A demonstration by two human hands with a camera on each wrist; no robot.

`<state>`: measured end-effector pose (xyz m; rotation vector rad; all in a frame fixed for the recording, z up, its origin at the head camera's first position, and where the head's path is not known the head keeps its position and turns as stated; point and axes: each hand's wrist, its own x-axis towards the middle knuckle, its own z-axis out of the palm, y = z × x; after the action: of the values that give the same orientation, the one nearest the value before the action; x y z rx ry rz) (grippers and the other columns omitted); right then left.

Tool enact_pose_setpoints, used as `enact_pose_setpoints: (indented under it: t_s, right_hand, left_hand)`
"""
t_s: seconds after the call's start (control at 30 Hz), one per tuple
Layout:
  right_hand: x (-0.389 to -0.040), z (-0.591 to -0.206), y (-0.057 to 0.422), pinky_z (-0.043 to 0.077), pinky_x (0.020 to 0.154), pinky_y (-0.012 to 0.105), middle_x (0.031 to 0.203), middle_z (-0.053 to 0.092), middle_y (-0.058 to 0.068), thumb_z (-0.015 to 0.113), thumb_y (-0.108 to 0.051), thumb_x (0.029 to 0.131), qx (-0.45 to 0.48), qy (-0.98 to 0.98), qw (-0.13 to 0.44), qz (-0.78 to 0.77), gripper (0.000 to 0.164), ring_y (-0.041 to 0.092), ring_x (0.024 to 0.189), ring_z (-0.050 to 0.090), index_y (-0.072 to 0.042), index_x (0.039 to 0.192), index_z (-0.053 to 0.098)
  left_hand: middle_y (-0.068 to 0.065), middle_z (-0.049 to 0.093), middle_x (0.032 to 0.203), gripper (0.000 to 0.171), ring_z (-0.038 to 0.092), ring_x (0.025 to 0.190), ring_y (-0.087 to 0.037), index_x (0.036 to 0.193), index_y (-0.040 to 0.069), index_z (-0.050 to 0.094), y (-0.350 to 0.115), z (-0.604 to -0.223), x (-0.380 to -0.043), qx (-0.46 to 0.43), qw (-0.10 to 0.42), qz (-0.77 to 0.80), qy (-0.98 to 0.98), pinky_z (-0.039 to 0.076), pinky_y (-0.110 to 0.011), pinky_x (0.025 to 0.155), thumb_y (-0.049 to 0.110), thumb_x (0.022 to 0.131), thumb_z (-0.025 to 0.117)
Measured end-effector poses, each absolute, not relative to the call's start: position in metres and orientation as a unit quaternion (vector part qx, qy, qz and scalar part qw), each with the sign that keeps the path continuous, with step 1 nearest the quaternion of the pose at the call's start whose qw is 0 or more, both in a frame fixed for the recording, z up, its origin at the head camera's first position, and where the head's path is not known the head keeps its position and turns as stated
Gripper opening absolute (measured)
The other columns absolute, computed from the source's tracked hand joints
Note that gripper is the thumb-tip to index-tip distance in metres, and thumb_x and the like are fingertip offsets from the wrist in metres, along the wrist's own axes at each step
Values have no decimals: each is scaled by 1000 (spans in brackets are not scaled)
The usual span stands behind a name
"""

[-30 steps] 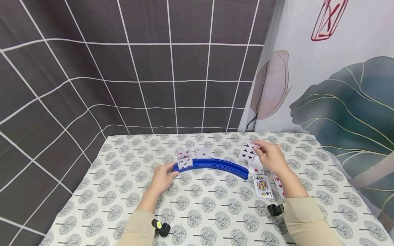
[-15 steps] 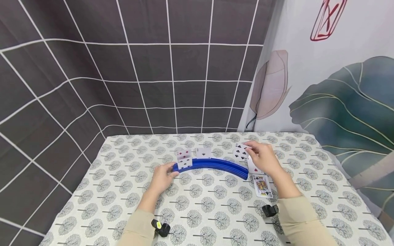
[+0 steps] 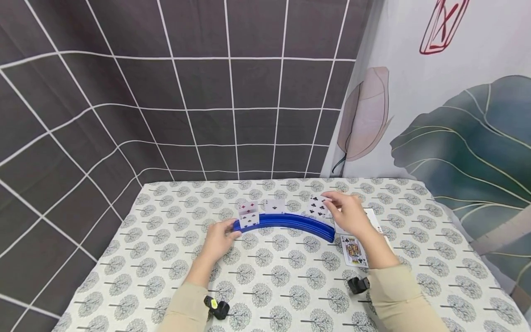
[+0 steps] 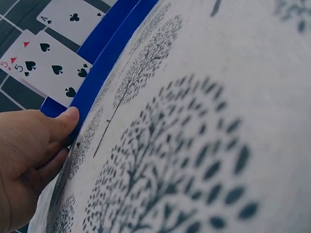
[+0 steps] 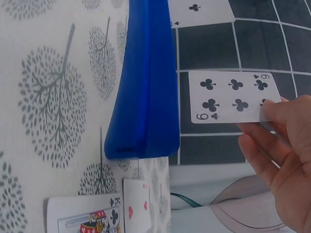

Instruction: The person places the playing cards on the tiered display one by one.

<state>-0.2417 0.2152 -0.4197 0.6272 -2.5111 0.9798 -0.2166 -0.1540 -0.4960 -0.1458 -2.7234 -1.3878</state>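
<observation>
My left hand (image 3: 220,240) pinches the left end of a curved blue card holder (image 3: 290,222), thumb on its front face. At that end stand a five of spades (image 4: 58,68) and, partly behind it, a five of diamonds (image 4: 15,54). Farther right in the holder is an ace of clubs (image 4: 70,20). A six of clubs (image 5: 233,97) is pinched by one edge between thumb and fingers of my right hand (image 3: 348,214). In the right wrist view the card is apart from the holder, beyond its right part.
Face up by the holder's right end lie a king of clubs (image 3: 353,251) and a hearts card (image 5: 137,208). Another card (image 3: 371,216) is mostly hidden by my right arm. The tree-print tablecloth (image 3: 265,281) ends at a dark gridded curtain (image 3: 257,124).
My right hand has moved left with the six of clubs, from above the loose cards to behind the holder's right part. My left hand has stayed on the holder.
</observation>
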Motion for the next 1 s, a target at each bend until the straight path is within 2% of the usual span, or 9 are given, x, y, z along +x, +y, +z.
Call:
enact_pose_setpoints:
  t_s: [0.07, 0.13, 0.23, 0.3, 0.43, 0.5, 0.67, 0.97, 1.0]
  right_hand:
    - [-242, -419, 213, 38, 100, 67, 96, 75, 21, 70, 4, 91, 224, -890, 183, 352, 25, 38, 80, 74, 3, 116, 69]
    - [-241, -419, 211, 44, 100, 66, 97, 75, 22, 69, 4, 91, 226, -890, 178, 355, 25, 38, 80, 74, 4, 116, 69]
    - [-240, -419, 208, 56, 91, 59, 100, 74, 23, 68, 4, 92, 230, -889, 174, 355, 24, 37, 81, 74, 4, 116, 69]
    - [-240, -420, 207, 62, 77, 53, 100, 74, 23, 68, 5, 92, 235, -889, 176, 352, 23, 36, 80, 74, 4, 115, 69]
    - [-240, -422, 203, 64, 73, 48, 98, 75, 21, 69, 5, 92, 243, -887, 184, 347, 20, 34, 78, 74, 3, 111, 70]
    - [-240, -423, 201, 64, 73, 49, 98, 75, 20, 68, 4, 92, 241, -890, 180, 343, 18, 34, 79, 74, 4, 111, 70]
    - [-238, -423, 195, 51, 96, 60, 98, 76, 18, 68, -2, 94, 224, -901, 159, 336, 19, 34, 80, 74, 3, 113, 71]
    - [-239, -425, 186, 60, 85, 52, 103, 75, 19, 69, -1, 94, 237, -898, 145, 342, 18, 33, 82, 75, 5, 111, 71]
    - [-238, -425, 185, 57, 89, 53, 102, 75, 19, 69, -1, 94, 240, -897, 144, 341, 17, 32, 81, 75, 4, 111, 72]
  left_hand:
    - [-19, 73, 113, 42, 73, 102, -30, 126, 0, 67, -154, -496, -217, -50, 46, -451, -890, 58, -39, 94, 4, 86, 77]
    - [-20, 73, 113, 42, 73, 102, -31, 127, -1, 67, -154, -496, -217, -54, 50, -449, -891, 58, -39, 95, 3, 86, 77]
    - [-20, 73, 113, 41, 73, 102, -30, 126, -1, 67, -154, -496, -217, -55, 52, -447, -892, 58, -40, 95, 3, 86, 77]
    - [-19, 73, 112, 41, 73, 101, -30, 126, -1, 67, -155, -497, -217, -55, 51, -446, -892, 58, -41, 95, 3, 86, 77]
    - [-19, 73, 112, 41, 73, 101, -30, 126, 0, 67, -155, -496, -216, -50, 47, -448, -891, 58, -40, 95, 4, 86, 77]
    - [-19, 73, 112, 42, 73, 101, -30, 127, 0, 67, -155, -496, -216, -51, 46, -449, -891, 59, -40, 94, 3, 86, 77]
    - [-19, 73, 113, 42, 72, 102, -30, 128, 1, 67, -155, -495, -216, -48, 39, -454, -889, 59, -39, 94, 5, 87, 77]
    - [-20, 73, 113, 41, 73, 101, -30, 127, 0, 67, -155, -496, -215, -50, 46, -458, -886, 59, -38, 93, 4, 88, 76]
    - [-19, 73, 113, 41, 73, 101, -30, 128, 0, 67, -155, -496, -215, -50, 46, -458, -886, 59, -38, 93, 4, 88, 76]
